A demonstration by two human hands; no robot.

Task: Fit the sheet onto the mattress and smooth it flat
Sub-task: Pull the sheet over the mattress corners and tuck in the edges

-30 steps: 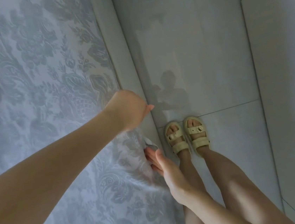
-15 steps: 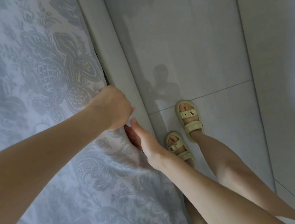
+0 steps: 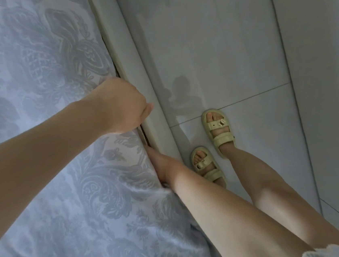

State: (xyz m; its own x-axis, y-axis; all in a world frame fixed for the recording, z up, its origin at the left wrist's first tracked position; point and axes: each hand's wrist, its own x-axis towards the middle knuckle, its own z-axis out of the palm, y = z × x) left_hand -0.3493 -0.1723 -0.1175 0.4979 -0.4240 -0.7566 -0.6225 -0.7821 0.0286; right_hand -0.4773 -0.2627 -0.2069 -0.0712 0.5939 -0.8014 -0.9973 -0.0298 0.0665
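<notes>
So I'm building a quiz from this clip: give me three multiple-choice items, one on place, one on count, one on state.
1. Where is the right hand?
A. flat on top of the sheet
B. down the bed's side, at the sheet edge
C. on a sandal

2. How many sandals show?
A. one
B. two
C. three

3. How is the left hand?
A. curled at the bed's edge
B. spread flat
C. out of view

Answers: B, its fingers vanish between sheet and frame; B, one on each foot; A, its knuckles are bent over the edge.

Home bedroom, bed [image 3: 46,205] with floral sheet [image 3: 19,61], tiled floor [image 3: 228,37]
</notes>
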